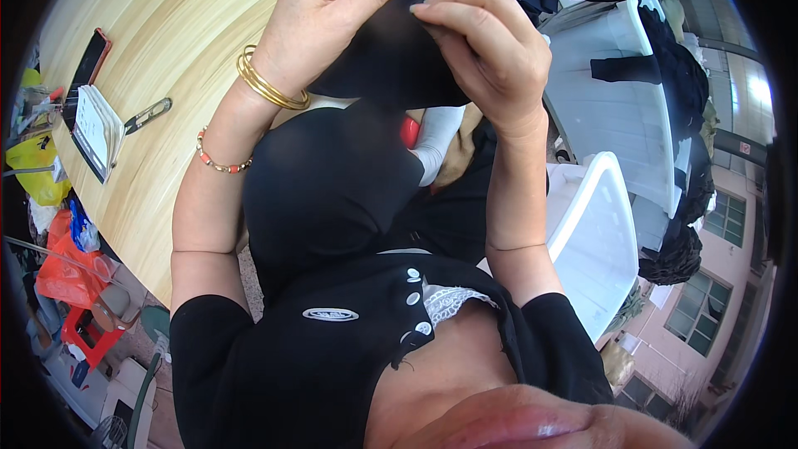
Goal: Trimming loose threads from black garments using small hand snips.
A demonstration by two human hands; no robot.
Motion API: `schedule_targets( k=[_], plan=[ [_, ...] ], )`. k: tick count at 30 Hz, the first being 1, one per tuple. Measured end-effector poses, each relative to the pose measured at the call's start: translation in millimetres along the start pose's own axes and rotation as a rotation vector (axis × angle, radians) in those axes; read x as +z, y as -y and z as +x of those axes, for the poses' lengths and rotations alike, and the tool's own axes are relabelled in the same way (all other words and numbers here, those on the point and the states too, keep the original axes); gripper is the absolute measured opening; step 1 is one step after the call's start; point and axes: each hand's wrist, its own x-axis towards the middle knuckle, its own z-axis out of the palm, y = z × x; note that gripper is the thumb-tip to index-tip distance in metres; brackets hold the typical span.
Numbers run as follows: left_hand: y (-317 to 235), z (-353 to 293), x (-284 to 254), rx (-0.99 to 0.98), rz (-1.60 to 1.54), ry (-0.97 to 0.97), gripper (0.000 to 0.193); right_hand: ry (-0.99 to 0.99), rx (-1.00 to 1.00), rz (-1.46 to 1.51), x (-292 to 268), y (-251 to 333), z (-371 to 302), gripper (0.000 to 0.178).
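Observation:
A piece of black cloth [332, 191] hangs down in front of my chest, its top edge raised close to the camera. My left hand [324, 12] pinches that top edge between thumb and fingers; gold bangles and a beaded bracelet circle the wrist. Opposite it, my right hand [490, 46] grips the same edge, fingertips nearly touching those of the left. The cloth hides what lies below the hands.
A pale wooden table [183, 41] spreads on the left, bearing a phone [87, 62], a notepad [98, 129] and small thread snips [148, 115]. White plastic bins [598, 224] with dark garments stand on the right. Bags and a red stool [83, 333] crowd the floor at left.

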Motion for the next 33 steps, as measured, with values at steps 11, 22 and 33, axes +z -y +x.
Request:
schedule_targets(
  k=[11,22,33],
  plan=[
    [-29,2,2,0.029,-0.057,0.057,0.012,-0.023,0.021,-0.007,-2,-6,-5,0.020],
    [4,2,-3,0.117,0.025,0.076,0.018,0.061,0.102,0.045,-6,-8,-3,0.021],
    [6,1,2,0.046,0.083,0.011,0.026,-0.015,0.242,0.139,7,-12,-4,0.023]
  ],
)
